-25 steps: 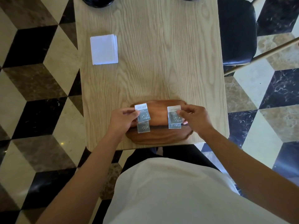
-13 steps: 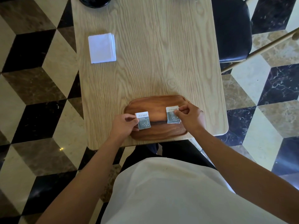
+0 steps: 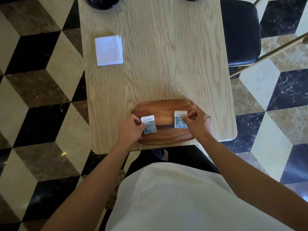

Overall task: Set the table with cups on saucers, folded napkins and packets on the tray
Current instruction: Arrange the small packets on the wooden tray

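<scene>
Wood table (image 3: 158, 55): napkin stack (image 3: 109, 50) far left, untouched; two dark saucers (image 3: 102, 2) cut off at the far edge. Wooden tray (image 3: 164, 105) at the near edge. Left hand (image 3: 130, 128) pinches left packets (image 3: 148, 124), right hand (image 3: 197, 123) pinches right packet (image 3: 180, 119). A second ago both were held higher; now they're down on the tray, apart. Packet step looks nearly done, release pending.

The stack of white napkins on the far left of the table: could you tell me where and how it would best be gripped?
Probably by its right edge. The napkin stack lies flat on the table, and its layered edges show along that side, so a thumb on top and fingers slid under there could likely pinch every layer together. Come from the right, over bare wood.
</scene>
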